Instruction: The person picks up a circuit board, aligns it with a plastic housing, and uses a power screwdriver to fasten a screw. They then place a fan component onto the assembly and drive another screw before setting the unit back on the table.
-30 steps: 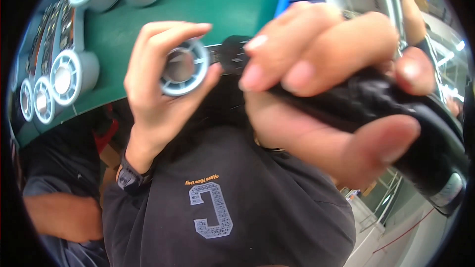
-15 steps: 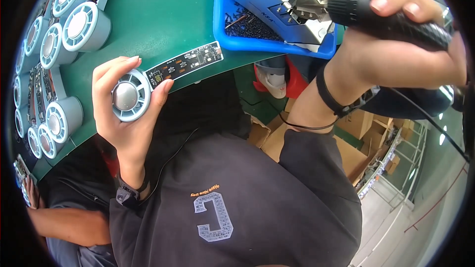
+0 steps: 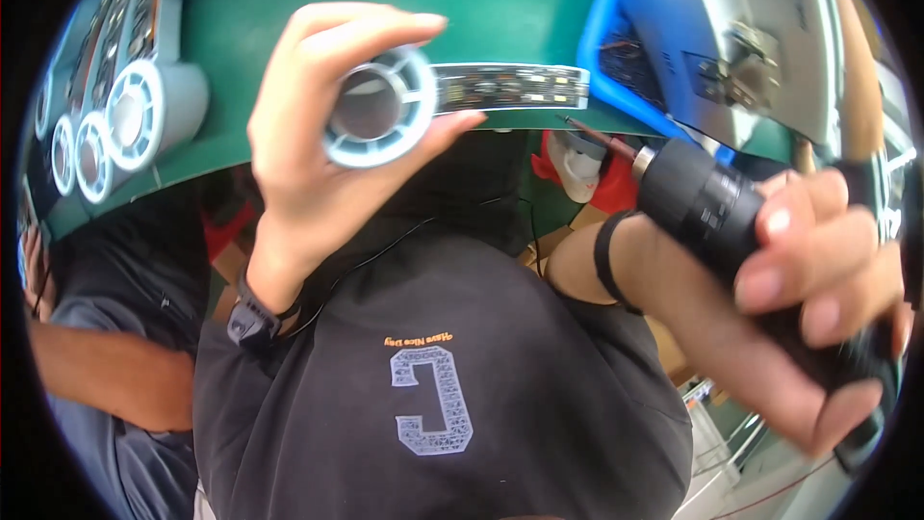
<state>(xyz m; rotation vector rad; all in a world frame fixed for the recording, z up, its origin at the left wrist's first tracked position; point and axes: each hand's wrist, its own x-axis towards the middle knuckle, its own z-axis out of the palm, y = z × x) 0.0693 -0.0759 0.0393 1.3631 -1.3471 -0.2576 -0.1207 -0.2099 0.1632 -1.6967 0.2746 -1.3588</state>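
My left hand [image 3: 298,125] curls round the round head of a pale blue fan housing [image 3: 421,101], thumb below and fingers above. From that head a narrow handle with a black circuit board [image 3: 510,89] stretches right, over the green table's near edge. A black electric screwdriver [image 3: 703,202] is wrapped in the fingers of my right hand [image 3: 818,260]. Its thin bit [image 3: 602,138] points up and left, just below the right end of the board and apart from it. Motion blurs the board's details and whether a screw sits on the bit.
At the upper right, a blue tray [image 3: 640,116] holds dark screws [image 3: 624,67] and a metal screw feeder box [image 3: 804,48]. Several similar fan housings [image 3: 135,116] lie at the left of the green table [image 3: 500,10]. Another person's forearm [image 3: 115,376] is at the lower left.
My right hand has brought the screwdriver down and left, away from the screw feeder. My left hand, still gripping the fan housing, appears farther right and higher; the whole view has also shifted.
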